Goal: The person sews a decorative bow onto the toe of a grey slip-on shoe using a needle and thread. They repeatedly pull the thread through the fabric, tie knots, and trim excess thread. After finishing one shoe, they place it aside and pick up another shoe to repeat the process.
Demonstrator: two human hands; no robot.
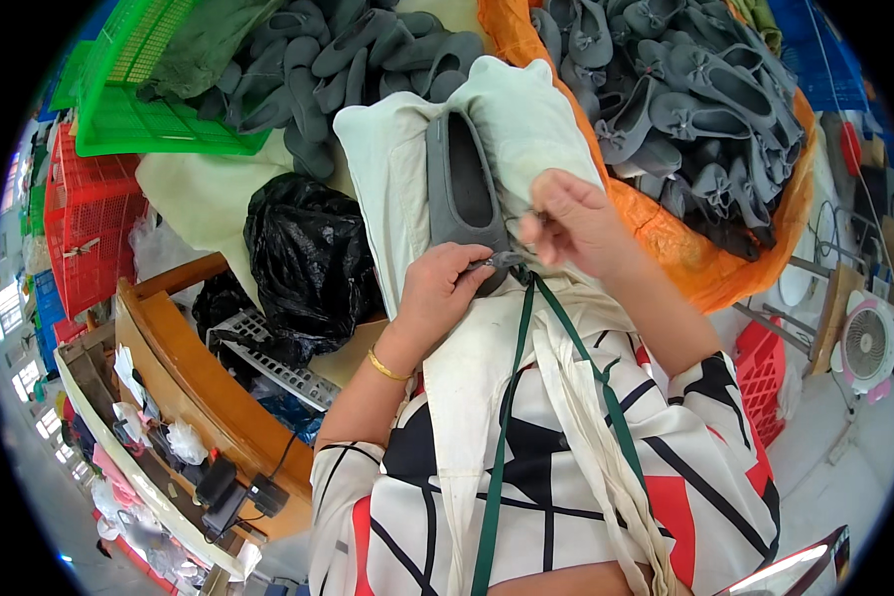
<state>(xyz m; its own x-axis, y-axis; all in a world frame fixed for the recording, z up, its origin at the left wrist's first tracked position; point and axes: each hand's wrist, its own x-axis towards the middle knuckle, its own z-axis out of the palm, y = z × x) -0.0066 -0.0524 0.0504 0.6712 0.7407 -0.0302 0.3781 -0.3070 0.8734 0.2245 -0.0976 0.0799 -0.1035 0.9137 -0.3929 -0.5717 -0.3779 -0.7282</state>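
Note:
A grey slip-on shoe [467, 179] lies on the white cloth [387, 159] over my lap, its toe toward me. My left hand [439, 288] pinches the toe end, where a small grey bow [507, 259] sits. Just right of the toe, my right hand [571, 223] is raised, thumb and fingers pressed together. What those fingers hold, if anything, is too small to make out. Dark green apron straps [531, 283] run down from beside the toe.
An orange sack [666, 248] full of grey shoes with bows stands at the right. More grey shoes [308, 89] are heaped at the far left, beside a green basket [159, 124]. A black plastic bag [308, 258] and a wooden drawer [204, 368] are at my left.

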